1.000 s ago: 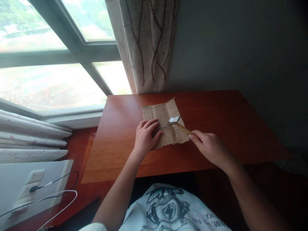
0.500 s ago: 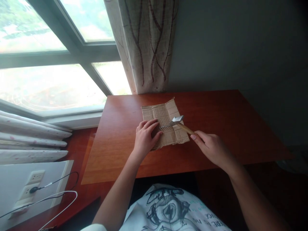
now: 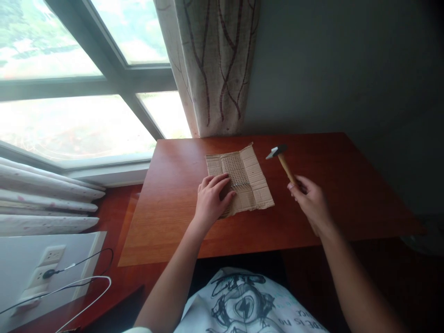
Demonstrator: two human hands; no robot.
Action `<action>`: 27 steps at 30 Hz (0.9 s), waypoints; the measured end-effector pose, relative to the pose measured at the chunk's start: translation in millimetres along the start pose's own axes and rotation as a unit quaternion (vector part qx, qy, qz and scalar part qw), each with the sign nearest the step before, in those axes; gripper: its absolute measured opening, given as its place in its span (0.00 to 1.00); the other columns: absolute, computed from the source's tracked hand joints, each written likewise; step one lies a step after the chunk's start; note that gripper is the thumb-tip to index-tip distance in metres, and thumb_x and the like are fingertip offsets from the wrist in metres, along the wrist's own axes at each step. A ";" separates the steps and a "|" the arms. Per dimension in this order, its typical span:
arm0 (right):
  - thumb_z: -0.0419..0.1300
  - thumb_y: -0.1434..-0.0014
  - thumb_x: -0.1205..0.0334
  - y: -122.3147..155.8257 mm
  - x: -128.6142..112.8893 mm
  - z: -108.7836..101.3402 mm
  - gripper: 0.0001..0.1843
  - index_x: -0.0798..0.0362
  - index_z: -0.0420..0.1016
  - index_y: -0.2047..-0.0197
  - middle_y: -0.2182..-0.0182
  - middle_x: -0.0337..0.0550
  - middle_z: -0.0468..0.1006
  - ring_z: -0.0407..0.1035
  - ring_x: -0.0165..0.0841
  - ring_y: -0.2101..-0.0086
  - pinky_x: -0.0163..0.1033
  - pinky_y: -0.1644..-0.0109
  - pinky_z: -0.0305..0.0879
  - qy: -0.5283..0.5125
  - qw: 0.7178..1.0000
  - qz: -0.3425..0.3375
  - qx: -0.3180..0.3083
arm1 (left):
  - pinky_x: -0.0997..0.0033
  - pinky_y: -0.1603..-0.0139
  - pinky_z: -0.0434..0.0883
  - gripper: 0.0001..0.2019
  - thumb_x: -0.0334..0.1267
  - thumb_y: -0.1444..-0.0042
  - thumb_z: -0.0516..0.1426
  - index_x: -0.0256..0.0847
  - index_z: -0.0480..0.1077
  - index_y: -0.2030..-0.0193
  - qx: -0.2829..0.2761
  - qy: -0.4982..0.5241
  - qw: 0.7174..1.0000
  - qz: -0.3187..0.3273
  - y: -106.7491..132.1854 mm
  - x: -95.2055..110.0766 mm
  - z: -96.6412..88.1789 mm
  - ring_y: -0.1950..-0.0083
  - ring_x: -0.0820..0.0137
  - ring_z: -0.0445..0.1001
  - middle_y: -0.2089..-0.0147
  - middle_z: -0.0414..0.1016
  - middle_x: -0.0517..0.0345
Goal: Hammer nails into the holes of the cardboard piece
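Note:
A creased sheet of brown cardboard (image 3: 255,178) lies on the table, with a grid of small dark holes in its middle. A row of small shiny bits, too small to make out, runs along the grid's lower edge. Pressing on the sheet's left part is my left hand (image 3: 212,196), its fingers stretched out and the thumb apart. My right hand (image 3: 308,199) is wrapped round the wooden handle of a hammer (image 3: 285,167). The hammer's metal head is raised to the right of the cardboard, apart from it.
The reddish wooden table (image 3: 166,208) has its front edge close to my body. A window (image 3: 69,120) and a patterned curtain (image 3: 218,64) stand behind and to the left. Cables (image 3: 93,277) run from a wall socket (image 3: 52,259) at lower left.
My right hand has lifted the hammer off the cardboard's area and swung it up and to the right. My left hand stays on the cardboard.

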State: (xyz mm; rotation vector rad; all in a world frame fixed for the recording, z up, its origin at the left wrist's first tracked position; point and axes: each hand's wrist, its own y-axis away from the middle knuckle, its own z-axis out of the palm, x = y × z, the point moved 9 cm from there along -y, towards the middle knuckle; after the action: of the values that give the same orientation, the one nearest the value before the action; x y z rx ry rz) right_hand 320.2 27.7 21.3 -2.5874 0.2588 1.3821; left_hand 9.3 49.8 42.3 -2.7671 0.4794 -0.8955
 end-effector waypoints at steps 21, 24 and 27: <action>0.60 0.43 0.63 -58.2 63.8 52.1 0.24 0.62 0.76 0.44 0.51 0.62 0.79 0.76 0.49 0.52 0.51 0.44 0.69 0.226 0.974 0.028 0.012 | 0.48 0.39 0.68 0.17 0.45 0.40 0.62 0.46 0.76 0.45 0.001 0.000 1.000 0.000 -1.8 1.0 -1.3 0.40 0.54 0.68 0.38 0.75 0.57; 0.60 0.43 0.65 -59.7 64.4 57.4 0.23 0.61 0.76 0.44 0.52 0.61 0.79 0.75 0.48 0.51 0.50 0.43 0.69 0.235 0.971 0.035 0.016 | 0.48 0.39 0.68 0.17 0.45 0.40 0.62 0.46 0.76 0.45 0.001 0.001 1.000 0.001 -1.9 1.7 -1.7 0.40 0.54 0.68 0.37 0.75 0.57; 0.60 0.43 0.66 -61.0 62.8 60.2 0.22 0.59 0.76 0.45 0.53 0.59 0.80 0.75 0.47 0.51 0.48 0.44 0.68 0.245 0.969 0.037 0.016 | 0.48 0.39 0.68 0.17 0.45 0.40 0.62 0.46 0.76 0.45 -0.001 0.000 1.000 -0.001 -1.7 1.5 -1.5 0.40 0.54 0.68 0.37 0.75 0.57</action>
State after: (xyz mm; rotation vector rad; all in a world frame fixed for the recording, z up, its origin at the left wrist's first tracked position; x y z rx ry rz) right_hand 321.4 98.0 -58.4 -2.8778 0.4479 0.7245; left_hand 10.0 50.7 44.8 -2.7697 0.4771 -0.8959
